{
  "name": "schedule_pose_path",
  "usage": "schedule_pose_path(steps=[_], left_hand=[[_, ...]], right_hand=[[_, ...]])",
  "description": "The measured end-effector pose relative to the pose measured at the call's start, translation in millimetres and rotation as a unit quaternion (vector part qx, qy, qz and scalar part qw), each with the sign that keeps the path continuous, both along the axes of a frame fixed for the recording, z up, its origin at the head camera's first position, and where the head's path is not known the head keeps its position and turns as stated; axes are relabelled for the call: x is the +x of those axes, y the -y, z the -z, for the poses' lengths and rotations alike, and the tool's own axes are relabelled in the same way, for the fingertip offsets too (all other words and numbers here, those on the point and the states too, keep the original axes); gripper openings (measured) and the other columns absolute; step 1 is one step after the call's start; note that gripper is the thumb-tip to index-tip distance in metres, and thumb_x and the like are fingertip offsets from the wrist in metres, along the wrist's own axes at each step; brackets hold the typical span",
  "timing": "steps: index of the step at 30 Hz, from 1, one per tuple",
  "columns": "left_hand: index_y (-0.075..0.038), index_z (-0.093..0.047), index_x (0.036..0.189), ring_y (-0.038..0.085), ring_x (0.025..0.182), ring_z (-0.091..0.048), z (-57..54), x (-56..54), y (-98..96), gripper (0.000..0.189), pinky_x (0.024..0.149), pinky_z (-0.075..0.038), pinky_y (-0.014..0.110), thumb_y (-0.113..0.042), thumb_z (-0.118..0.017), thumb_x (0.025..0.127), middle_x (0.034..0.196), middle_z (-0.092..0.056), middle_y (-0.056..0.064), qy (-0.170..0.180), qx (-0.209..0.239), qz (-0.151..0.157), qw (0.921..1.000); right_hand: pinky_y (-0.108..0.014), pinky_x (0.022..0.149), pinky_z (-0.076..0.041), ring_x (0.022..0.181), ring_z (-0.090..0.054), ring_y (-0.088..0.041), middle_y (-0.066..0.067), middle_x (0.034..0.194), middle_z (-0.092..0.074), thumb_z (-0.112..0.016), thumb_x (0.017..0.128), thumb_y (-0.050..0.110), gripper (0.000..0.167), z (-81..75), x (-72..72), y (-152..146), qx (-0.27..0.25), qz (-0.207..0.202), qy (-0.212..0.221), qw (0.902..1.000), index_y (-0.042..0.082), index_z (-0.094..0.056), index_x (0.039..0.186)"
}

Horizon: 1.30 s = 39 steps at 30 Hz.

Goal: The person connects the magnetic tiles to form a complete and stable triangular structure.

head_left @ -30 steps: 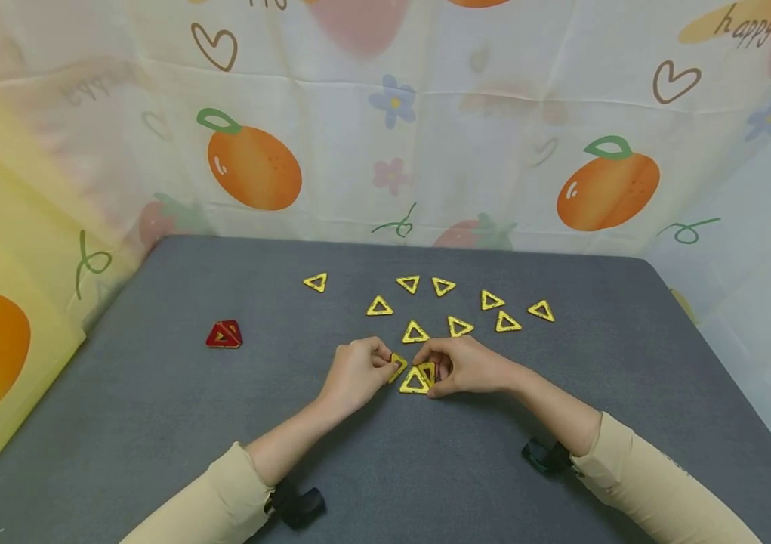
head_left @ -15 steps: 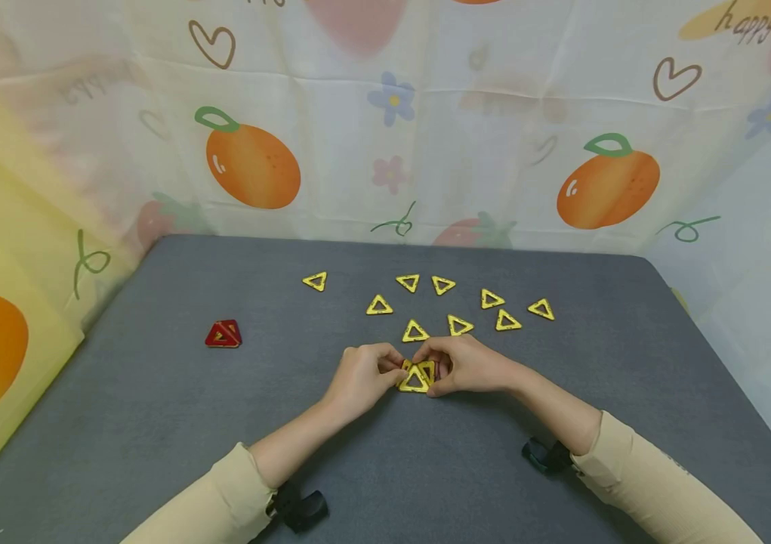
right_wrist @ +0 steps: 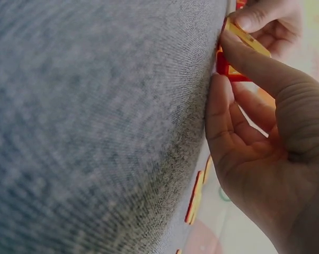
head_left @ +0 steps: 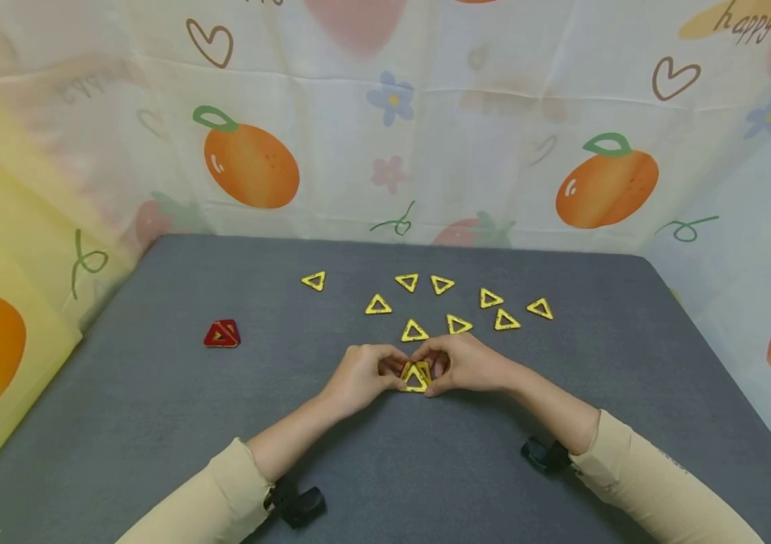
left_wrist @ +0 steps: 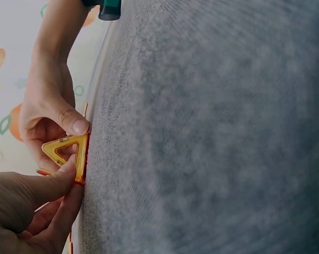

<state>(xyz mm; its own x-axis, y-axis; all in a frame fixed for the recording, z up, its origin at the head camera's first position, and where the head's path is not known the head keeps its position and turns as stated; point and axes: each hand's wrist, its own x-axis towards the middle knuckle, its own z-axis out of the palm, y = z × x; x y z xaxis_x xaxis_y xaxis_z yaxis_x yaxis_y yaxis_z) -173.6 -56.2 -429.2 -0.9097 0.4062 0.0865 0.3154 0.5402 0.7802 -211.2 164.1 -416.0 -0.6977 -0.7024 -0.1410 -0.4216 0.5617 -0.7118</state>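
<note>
At the middle of the table in the head view, several yellow triangular magnetic tiles (head_left: pixel 415 382) lean together as a small pyramid shape, partly hidden by fingers. My left hand (head_left: pixel 363 376) pinches its left side, thumb at the lower front corner. From the other side my right hand (head_left: pixel 464 365) pinches the tiles, with its thumb at the lower right corner. The left wrist view shows the front yellow tile (left_wrist: pixel 81 161) tilted between both thumbs, with a red edge along its base. In the right wrist view, a yellow tile (right_wrist: pixel 250 39) slants between the hands.
Several loose yellow triangle tiles (head_left: pixel 414 330) lie flat beyond the hands, toward the table's back edge. A red pyramid-like piece (head_left: pixel 222 334) stands at the left. A patterned curtain (head_left: pixel 467 174) hangs behind the grey table (head_left: pixel 154 423).
My left hand has moved right, bringing its separate yellow tile against the others. The tiles now lean closer together, and the right hand has stayed nearly in place.
</note>
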Motion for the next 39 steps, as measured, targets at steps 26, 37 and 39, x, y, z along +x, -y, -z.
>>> schedule_pose_path(steps=[26, 37, 39], left_hand=[[-0.002, -0.073, 0.106, 0.009, 0.073, -0.068, 0.1, -4.4, -0.9, 0.035, 0.062, -0.051, 0.015, -0.008, -0.084, 0.074, 0.101, -0.073, 0.013, -0.024, -0.024, 0.043, 0.9985], [-0.002, -0.072, 0.107, 0.009, 0.075, -0.068, 0.6, -4.4, -0.2, 0.036, 0.063, -0.051, 0.015, -0.008, -0.084, 0.074, 0.102, -0.072, 0.013, -0.015, -0.020, 0.045, 0.9987], [-0.002, -0.072, 0.107, 0.009, 0.075, -0.068, 1.1, -4.3, -0.1, 0.036, 0.063, -0.051, 0.015, -0.008, -0.084, 0.074, 0.102, -0.072, 0.013, -0.015, -0.018, 0.045, 0.9987]], right_hand=[[-0.022, 0.066, -0.055, 0.076, -0.062, -0.003, 0.002, 0.091, -0.067, -0.086, 0.076, 0.022, 0.047, 1.9, -1.9, 1.3, -0.011, -0.006, -0.014, 0.9998, 0.016, -0.069, 0.119], [-0.023, 0.065, -0.056, 0.075, -0.062, -0.004, 0.000, 0.092, -0.066, -0.087, 0.074, 0.021, 0.051, 1.8, -2.8, 0.4, -0.016, -0.013, -0.005, 0.9998, 0.015, -0.068, 0.121], [-0.023, 0.065, -0.056, 0.076, -0.062, -0.005, -0.001, 0.093, -0.067, -0.088, 0.073, 0.020, 0.053, 2.1, -3.0, 0.1, -0.019, -0.017, -0.001, 0.9997, 0.013, -0.068, 0.122]])
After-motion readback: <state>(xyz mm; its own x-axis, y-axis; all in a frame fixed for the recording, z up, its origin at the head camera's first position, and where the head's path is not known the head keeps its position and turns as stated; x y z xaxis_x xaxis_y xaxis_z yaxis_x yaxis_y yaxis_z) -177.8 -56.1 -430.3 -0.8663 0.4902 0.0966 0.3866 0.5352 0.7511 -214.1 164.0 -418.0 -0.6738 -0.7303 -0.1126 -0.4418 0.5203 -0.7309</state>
